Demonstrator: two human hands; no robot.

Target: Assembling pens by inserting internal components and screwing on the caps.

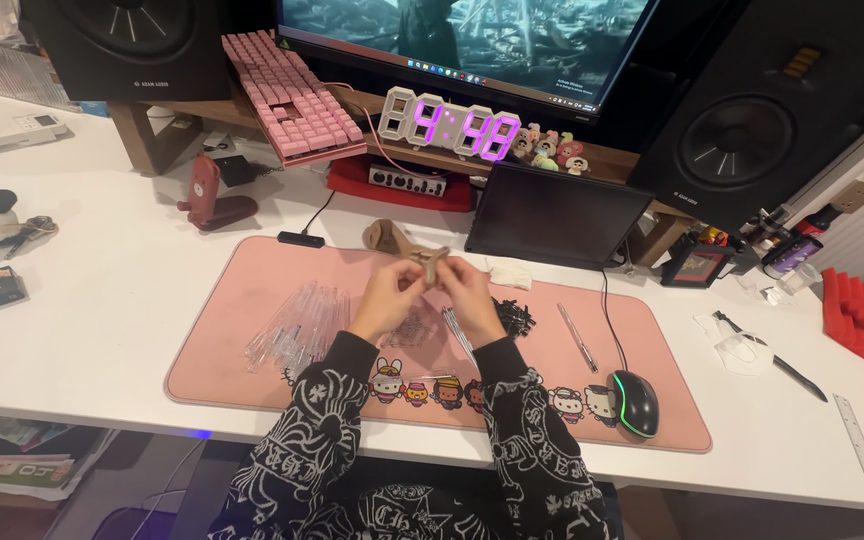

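Both hands meet above the middle of the pink desk mat [252, 300]. The left hand [387, 295] and right hand [470, 288] are each pinched on a small slender part [430, 260] held between them, too tiny to name. Left of the grip lie clear plastic tubes [297, 325]; right of it, small black pieces [514, 316], a pen [577, 338] and a mouse [634, 402]. Bare white worktop [102, 300] spreads further left, to its near edge.

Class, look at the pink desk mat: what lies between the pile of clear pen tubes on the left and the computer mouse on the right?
In the head view, the person's two hands and patterned sleeves, then a single pen.
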